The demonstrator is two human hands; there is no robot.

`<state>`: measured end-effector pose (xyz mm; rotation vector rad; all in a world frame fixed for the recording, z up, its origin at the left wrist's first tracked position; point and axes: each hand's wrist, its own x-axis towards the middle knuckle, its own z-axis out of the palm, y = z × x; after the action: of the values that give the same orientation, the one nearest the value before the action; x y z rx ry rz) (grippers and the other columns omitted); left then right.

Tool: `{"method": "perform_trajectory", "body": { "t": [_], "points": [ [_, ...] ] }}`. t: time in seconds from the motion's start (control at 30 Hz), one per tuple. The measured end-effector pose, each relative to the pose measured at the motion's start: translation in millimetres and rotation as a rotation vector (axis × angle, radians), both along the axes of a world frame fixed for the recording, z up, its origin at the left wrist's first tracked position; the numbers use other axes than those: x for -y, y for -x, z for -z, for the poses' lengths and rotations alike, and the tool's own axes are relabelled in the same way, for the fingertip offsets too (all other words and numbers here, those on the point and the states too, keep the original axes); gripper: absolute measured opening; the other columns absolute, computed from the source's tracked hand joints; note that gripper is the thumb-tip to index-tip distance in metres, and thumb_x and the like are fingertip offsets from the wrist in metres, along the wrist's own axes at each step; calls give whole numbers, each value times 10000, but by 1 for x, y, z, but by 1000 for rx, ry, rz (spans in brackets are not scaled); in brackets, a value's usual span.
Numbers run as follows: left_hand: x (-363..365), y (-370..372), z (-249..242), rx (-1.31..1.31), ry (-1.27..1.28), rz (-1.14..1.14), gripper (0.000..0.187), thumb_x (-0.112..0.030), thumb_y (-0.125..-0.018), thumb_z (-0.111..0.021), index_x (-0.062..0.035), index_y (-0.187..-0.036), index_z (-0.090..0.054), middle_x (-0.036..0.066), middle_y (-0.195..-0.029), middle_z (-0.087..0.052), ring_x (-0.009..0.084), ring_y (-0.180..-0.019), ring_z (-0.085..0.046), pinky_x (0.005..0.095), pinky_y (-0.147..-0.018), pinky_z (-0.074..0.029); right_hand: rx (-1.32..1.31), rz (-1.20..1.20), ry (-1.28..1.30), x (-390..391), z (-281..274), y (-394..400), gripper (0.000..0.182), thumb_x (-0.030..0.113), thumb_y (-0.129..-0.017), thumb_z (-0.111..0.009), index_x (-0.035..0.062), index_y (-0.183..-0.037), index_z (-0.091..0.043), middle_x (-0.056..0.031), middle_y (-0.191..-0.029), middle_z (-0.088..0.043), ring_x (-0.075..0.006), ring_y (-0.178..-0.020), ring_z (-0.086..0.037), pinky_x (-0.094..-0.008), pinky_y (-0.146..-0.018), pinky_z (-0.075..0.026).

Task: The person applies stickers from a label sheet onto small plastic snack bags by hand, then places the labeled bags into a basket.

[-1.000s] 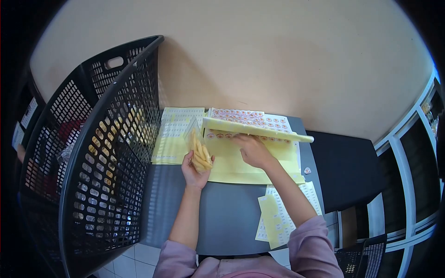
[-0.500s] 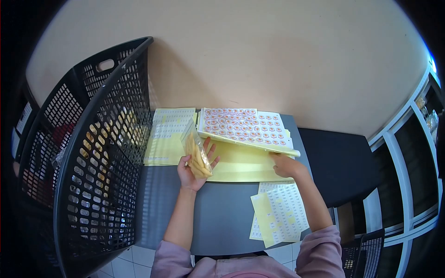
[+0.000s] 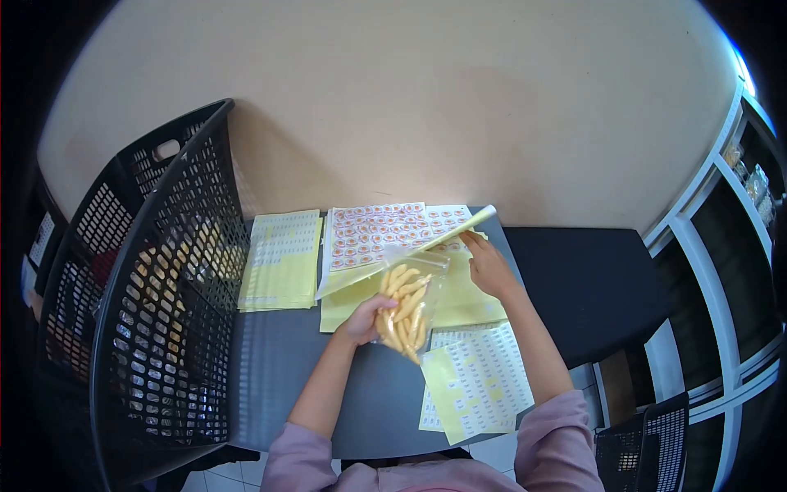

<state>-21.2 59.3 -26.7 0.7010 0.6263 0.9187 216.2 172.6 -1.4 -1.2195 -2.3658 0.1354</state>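
My left hand is closed on a clear plastic bag of pale yellow, finger-shaped snack pieces, held over the front of the sticker sheets. The thumb presses on the bag's face. My right hand has its fingers stretched out at the rolled-up edge of a sheet, which curls back and shows its yellow backing. Round red-and-orange stickers cover the sheet's upper part. Beneath it lies plain yellow backing paper.
A tall black perforated basket with bagged goods stands at the left on the grey table. Yellow label sheets lie beside it. More label sheets rest at the front right. A black surface adjoins the table's right side.
The bag has moved right and turned its broad face to the camera. My right hand has moved up, and the sheet's rolled edge now slants upward to the right.
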Motion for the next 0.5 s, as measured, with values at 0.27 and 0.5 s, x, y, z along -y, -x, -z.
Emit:
{"method": "perform_trajectory", "body": {
  "t": [0.27, 0.5],
  "points": [
    [-55, -38, 13, -14, -82, -269, 428, -205, -776, -449, -19, -1159, -413, 111, -1036, -537, 227, -931, -542, 354, -866, -412, -8, -3, 93, -10, -9, -5, 607, -65, -627, -499, 117, -1201, -421, -116, -1014, -490, -287, -989, -468, -382, -807, -416],
    [-90, -50, 16, -8, -116, -409, 420, -263, -756, -486, -41, -1109, -441, 96, -974, -546, 215, -883, -557, 358, -804, -450, -119, 196, 123, -25, 20, -7, 487, 99, -653, -638, 89, -1119, -498, -96, -997, -495, -265, -970, -469, -375, -821, -396]
  ]
}}
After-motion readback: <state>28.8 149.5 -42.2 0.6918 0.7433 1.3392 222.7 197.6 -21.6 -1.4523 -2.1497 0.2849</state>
